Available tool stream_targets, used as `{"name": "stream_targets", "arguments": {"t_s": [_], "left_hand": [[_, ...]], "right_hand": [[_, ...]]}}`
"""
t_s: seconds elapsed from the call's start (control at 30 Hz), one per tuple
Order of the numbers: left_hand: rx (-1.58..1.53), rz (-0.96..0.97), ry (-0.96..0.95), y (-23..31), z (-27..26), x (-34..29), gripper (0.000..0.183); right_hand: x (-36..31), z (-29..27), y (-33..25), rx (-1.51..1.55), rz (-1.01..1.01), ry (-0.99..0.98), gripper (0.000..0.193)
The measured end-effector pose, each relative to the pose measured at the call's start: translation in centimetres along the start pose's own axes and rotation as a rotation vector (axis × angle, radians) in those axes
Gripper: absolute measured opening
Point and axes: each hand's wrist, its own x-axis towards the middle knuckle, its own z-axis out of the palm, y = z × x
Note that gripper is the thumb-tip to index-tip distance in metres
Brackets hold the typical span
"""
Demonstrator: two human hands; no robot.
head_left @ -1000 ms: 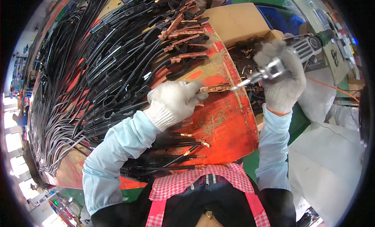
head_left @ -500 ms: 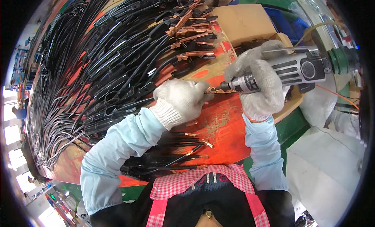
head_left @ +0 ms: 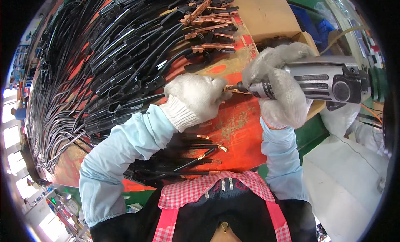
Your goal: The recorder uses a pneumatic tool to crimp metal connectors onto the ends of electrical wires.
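Observation:
My left hand [head_left: 196,96], in a white knit glove, pinches a black cable [head_left: 146,98] near its copper-coloured end fitting [head_left: 228,88]. My gloved fingers hide most of that grip. In my right hand [head_left: 284,92], also gloved, lies a silver pneumatic driver [head_left: 323,83], with the fingers wrapped round its front part. The driver is roughly level, and its dark nose [head_left: 243,87] points left at the fitting. Whether its bit touches the fitting is too small to tell.
Black cables [head_left: 58,117] with black handles [head_left: 112,62] and copper-jawed clamps [head_left: 212,47] cover the left and back of the worn red table [head_left: 233,129]. Several bare-ended cables [head_left: 196,158] lie near me. Behind my right hand stands a cardboard box [head_left: 266,19], with white sheeting [head_left: 346,171] at right.
The driver has shifted right and a little down in view, along with my right hand. My left hand keeps its pinch on the cable. The table's things have moved slightly across the view.

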Motion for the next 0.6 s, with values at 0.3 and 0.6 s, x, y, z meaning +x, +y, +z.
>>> {"name": "stream_targets", "arguments": {"t_s": [0.3,0.6], "left_hand": [[0.022,-0.030,-0.035,0.3,-0.6,0.0,0.024],[0.052,-0.019,0.002,0.6,-0.8,-0.1,0.023]], "right_hand": [[-0.6,-0.5,-0.2,0.037,0.035,-0.102,0.040],[-1.6,-1.1,-0.2,-0.239,0.009,-0.186,0.046]]}}
